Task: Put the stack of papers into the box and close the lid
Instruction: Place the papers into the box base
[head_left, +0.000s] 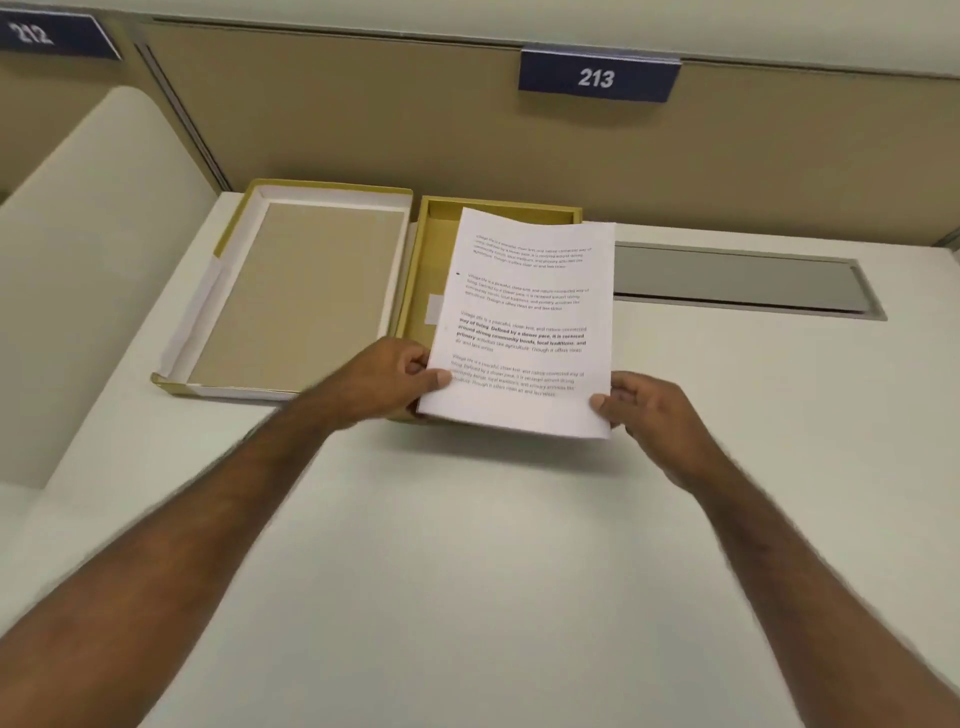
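White desk, tan partition behind, sign 213

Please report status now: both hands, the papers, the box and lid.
Left hand and right hand grip the stack of papers, one per side. Stack over the open box, not yet in. Lid lies beside it, upturned. Nothing in the way.
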